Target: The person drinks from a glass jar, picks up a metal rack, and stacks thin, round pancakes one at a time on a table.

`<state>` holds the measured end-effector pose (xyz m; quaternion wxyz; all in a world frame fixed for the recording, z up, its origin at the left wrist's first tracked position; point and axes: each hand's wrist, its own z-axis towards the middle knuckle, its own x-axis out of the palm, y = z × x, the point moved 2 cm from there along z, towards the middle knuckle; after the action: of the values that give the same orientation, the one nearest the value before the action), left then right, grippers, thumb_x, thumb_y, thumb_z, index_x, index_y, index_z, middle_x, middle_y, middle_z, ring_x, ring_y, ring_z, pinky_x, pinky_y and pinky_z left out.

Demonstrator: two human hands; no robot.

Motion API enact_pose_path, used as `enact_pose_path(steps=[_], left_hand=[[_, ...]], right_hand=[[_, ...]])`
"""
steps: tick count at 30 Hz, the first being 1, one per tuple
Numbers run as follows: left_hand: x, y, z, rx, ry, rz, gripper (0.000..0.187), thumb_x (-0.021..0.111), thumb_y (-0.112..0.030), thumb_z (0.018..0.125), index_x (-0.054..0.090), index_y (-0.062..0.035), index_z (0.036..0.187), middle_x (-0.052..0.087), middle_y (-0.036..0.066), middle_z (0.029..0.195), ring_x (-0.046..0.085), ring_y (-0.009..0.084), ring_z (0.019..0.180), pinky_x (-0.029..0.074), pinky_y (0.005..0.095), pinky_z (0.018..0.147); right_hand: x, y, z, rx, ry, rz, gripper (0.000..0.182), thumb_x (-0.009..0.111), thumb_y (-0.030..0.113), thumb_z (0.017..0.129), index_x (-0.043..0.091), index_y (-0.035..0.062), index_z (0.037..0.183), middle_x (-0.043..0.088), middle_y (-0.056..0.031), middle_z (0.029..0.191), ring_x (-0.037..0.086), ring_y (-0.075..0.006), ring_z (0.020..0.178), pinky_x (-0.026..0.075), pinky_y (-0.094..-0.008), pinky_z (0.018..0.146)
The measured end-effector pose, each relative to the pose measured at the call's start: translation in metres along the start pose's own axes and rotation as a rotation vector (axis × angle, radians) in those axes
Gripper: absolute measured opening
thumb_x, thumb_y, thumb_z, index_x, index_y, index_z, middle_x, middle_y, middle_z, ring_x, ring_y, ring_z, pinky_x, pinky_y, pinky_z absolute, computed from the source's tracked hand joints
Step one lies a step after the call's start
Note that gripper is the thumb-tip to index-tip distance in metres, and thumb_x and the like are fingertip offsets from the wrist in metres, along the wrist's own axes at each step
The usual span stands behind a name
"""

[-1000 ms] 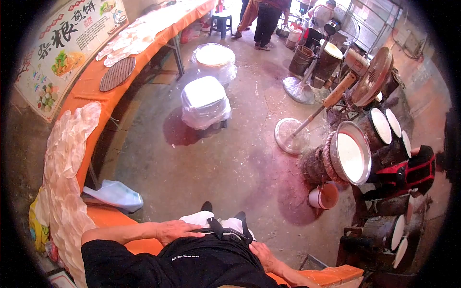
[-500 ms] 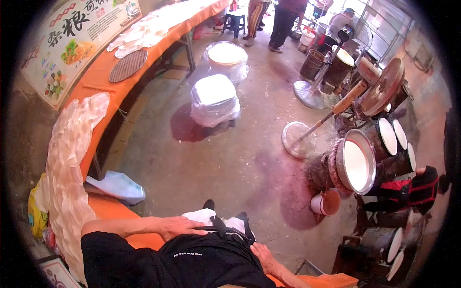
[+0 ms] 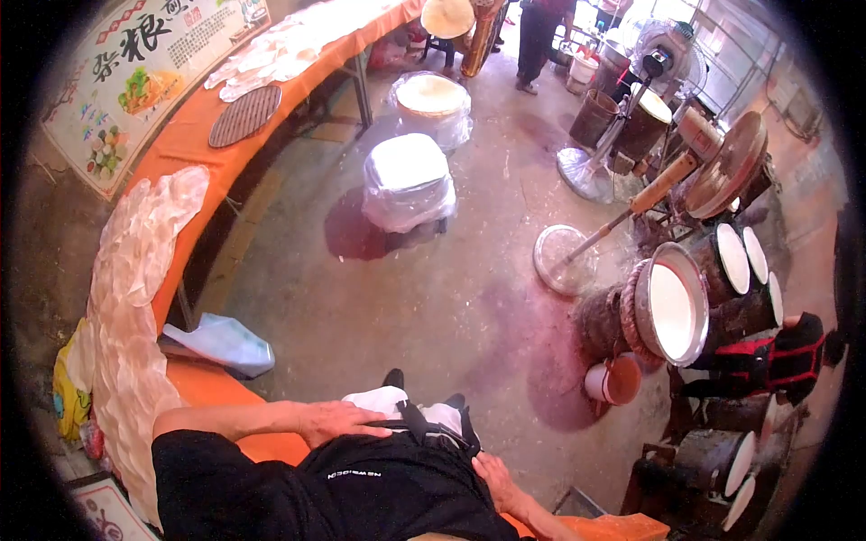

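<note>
My left hand (image 3: 343,421) lies flat at my waist, fingers stretched out over the black shirt (image 3: 379,491) beside a black strap (image 3: 417,424). On the other side, my right hand (image 3: 494,476) rests against my hip with its fingers extended, near the dark cloth's edge. Neither hand holds anything that I can see. Light trousers (image 3: 372,401) and dark shoe tips show beyond the waist. An orange-covered surface (image 3: 207,397) lies behind my left forearm, with thin pale sheets (image 3: 126,279) spread along it.
Two plastic-wrapped stacks (image 3: 408,171) stand on the floor ahead. To the right are a pedestal fan (image 3: 726,167), a large metal basin (image 3: 675,302) of white contents, a small bucket (image 3: 613,380) and several round griddles. A person (image 3: 767,361) in black and red is at the right.
At the far end, a round pale sheet has come into view before a person in striped trousers, and another person's legs have shifted. The view has tilted slightly; my hands stay put.
</note>
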<state>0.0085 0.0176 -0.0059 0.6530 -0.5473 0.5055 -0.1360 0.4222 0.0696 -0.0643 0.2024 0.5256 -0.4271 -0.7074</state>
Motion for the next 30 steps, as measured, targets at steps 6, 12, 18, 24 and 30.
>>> enact_pose_path(steps=[6, 12, 18, 24, 30], left_hand=[[0.001, -0.001, 0.001, 0.005, -0.002, 0.014, 0.106, 0.078, -0.044, 0.069, 0.022, -0.0176, 0.156, 0.024, 0.028, 0.155, 0.037, 0.0435, 0.137, 0.035, 0.0522, 0.107], [0.005, 0.0, 0.002, -0.014, -0.018, -0.009, 0.11, 0.081, -0.037, 0.063, 0.023, -0.0206, 0.155, 0.029, 0.028, 0.153, 0.038, 0.044, 0.136, 0.036, 0.0498, 0.105], [0.004, -0.003, 0.004, -0.009, -0.037, -0.024, 0.107, 0.08, -0.036, 0.065, 0.024, -0.0203, 0.155, 0.03, 0.028, 0.152, 0.039, 0.0434, 0.136, 0.036, 0.0493, 0.105], [0.004, -0.004, 0.005, -0.009, -0.039, -0.004, 0.104, 0.079, -0.035, 0.067, 0.025, -0.02, 0.155, 0.03, 0.028, 0.152, 0.039, 0.0431, 0.135, 0.036, 0.0496, 0.105], [0.003, -0.007, 0.005, -0.02, -0.032, -0.013, 0.106, 0.08, -0.035, 0.066, 0.025, -0.0204, 0.155, 0.029, 0.027, 0.153, 0.039, 0.0434, 0.135, 0.036, 0.0502, 0.105]], right_hand=[[-0.004, 0.002, 0.001, 0.003, 0.005, 0.004, 0.088, 0.072, 0.03, 0.073, 0.032, 0.0016, 0.147, 0.041, -0.0294, 0.14, 0.045, -0.0477, 0.124, 0.037, -0.0539, 0.098], [-0.011, 0.008, 0.007, 0.001, -0.001, 0.027, 0.083, 0.07, 0.029, 0.076, 0.033, 0.0012, 0.145, 0.041, -0.0291, 0.14, 0.046, -0.0471, 0.124, 0.038, -0.0534, 0.098], [-0.006, 0.001, 0.002, -0.033, -0.026, 0.017, 0.087, 0.069, 0.033, 0.076, 0.03, 0.0029, 0.147, 0.042, -0.0289, 0.139, 0.046, -0.0474, 0.122, 0.038, -0.0538, 0.097], [-0.008, 0.002, -0.001, -0.01, 0.0, 0.023, 0.088, 0.069, 0.035, 0.073, 0.033, 0.0025, 0.146, 0.04, -0.0285, 0.142, 0.045, -0.0466, 0.124, 0.038, -0.0535, 0.097], [-0.006, -0.002, -0.003, -0.019, 0.008, 0.016, 0.092, 0.07, 0.04, 0.071, 0.033, 0.0021, 0.146, 0.039, -0.0293, 0.142, 0.044, -0.0468, 0.125, 0.037, -0.0536, 0.098]])
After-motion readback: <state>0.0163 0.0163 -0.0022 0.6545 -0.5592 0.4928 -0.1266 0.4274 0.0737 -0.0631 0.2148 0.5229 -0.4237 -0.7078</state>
